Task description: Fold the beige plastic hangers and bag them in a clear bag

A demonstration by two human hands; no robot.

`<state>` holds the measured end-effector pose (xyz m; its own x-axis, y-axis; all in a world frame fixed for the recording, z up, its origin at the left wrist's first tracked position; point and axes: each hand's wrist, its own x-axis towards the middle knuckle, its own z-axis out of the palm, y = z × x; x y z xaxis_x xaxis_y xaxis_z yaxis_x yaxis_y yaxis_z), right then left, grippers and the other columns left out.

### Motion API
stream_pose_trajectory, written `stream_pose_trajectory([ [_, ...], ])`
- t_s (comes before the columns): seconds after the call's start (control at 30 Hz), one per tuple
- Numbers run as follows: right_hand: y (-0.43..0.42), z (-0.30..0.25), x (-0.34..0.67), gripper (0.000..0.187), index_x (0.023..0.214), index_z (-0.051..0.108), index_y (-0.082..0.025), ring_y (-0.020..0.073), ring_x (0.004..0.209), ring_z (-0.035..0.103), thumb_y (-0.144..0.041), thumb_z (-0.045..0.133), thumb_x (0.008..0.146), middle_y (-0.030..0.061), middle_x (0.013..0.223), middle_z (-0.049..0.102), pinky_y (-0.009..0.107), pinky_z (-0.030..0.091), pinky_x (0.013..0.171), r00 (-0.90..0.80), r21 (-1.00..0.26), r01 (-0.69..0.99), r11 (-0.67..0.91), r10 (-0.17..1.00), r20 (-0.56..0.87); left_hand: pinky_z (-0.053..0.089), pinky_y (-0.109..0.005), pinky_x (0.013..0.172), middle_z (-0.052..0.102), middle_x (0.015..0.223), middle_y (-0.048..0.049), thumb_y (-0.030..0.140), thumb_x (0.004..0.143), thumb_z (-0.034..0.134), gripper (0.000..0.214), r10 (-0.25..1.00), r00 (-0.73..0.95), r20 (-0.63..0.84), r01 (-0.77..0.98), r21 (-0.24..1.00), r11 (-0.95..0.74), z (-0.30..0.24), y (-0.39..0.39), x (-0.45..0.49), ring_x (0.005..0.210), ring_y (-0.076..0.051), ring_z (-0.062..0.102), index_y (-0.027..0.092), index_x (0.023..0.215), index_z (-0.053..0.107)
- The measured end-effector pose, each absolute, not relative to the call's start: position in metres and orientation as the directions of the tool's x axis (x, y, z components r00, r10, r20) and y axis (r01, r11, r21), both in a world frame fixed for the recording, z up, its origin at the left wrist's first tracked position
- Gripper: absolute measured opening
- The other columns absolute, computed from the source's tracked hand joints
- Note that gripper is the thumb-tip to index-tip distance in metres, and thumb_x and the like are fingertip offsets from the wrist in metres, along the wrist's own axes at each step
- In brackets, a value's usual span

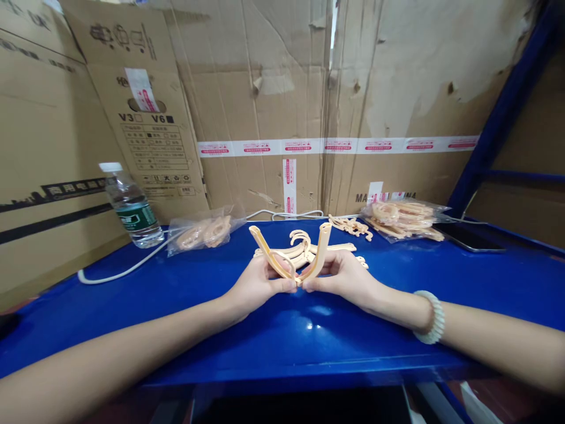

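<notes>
My left hand [260,282] and my right hand [342,277] meet over the middle of the blue table [282,335]. Each pinches one arm of a beige plastic folding hanger [293,259], whose two arms rise in a V from where my fingertips touch. Behind the hanger lies a small pile of loose beige hanger parts [304,244] with hooks. My right wrist wears a pale bead bracelet [430,318].
A water bottle [130,206] stands at the back left, with a white cable [128,268] running past it. Clear bags of beige parts lie at back left [205,231] and back right [404,219]. A dark phone [468,237] rests at right. Cardboard boxes [282,106] wall the back.
</notes>
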<state>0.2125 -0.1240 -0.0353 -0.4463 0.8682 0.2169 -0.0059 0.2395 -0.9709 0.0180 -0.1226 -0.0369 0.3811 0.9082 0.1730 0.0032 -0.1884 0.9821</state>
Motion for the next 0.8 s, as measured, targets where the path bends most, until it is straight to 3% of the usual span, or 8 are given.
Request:
stream_pose_trajectory([
  [0.2, -0.121, -0.037, 0.212, 0.022, 0.077, 0.071, -0.013, 0.0163, 0.068, 0.067, -0.023, 0.081, 0.06, 0.0035, 0.077, 0.072, 0.031, 0.055, 0.071, -0.41, -0.953, 0.001, 0.302, 0.87, 0.275, 0.053, -0.027, 0.067, 0.067, 0.071, 0.0011, 0.013, 0.055, 0.082, 0.03, 0.916, 0.343, 0.208, -0.038, 0.978, -0.207, -0.034, -0.123, 0.02, 0.069, -0.015, 0.065, 0.014, 0.071, 0.057],
  [0.4, -0.12, -0.037, 0.211, 0.026, 0.079, 0.069, -0.013, 0.015, 0.067, 0.066, -0.024, 0.082, 0.06, 0.0028, 0.076, 0.071, 0.028, 0.056, 0.066, -0.408, -0.965, -0.048, 0.259, 0.877, 0.256, 0.054, -0.026, 0.066, 0.069, 0.078, -0.0008, 0.015, 0.06, 0.08, 0.022, 0.898, 0.363, 0.248, -0.008, 0.965, -0.264, -0.035, -0.125, 0.021, 0.074, -0.017, 0.068, 0.014, 0.069, 0.059],
  [0.6, -0.119, -0.016, 0.225, 0.033, 0.084, 0.066, -0.014, 0.0153, 0.075, 0.067, -0.026, 0.084, 0.06, 0.0032, 0.082, 0.07, 0.026, 0.058, 0.063, -0.491, -0.99, -0.047, 0.13, 0.86, 0.136, 0.055, -0.026, 0.063, 0.071, 0.067, -0.0026, 0.021, 0.062, 0.082, 0.028, 0.922, 0.351, 0.162, 0.033, 0.982, -0.186, -0.023, -0.124, 0.016, 0.063, -0.015, 0.067, 0.014, 0.073, 0.057],
  [0.8, -0.1, 0.016, 0.269, 0.028, 0.082, 0.068, -0.013, 0.0113, 0.059, 0.063, -0.029, 0.083, 0.065, 0.0012, 0.066, 0.068, 0.024, 0.054, 0.059, -0.516, -0.927, 0.142, 0.346, 0.825, 0.229, 0.055, -0.021, 0.069, 0.072, 0.076, -0.0047, 0.024, 0.065, 0.083, 0.029, 0.942, 0.284, 0.178, -0.014, 0.983, -0.181, -0.006, -0.11, -0.003, 0.07, -0.013, 0.069, 0.012, 0.077, 0.061],
])
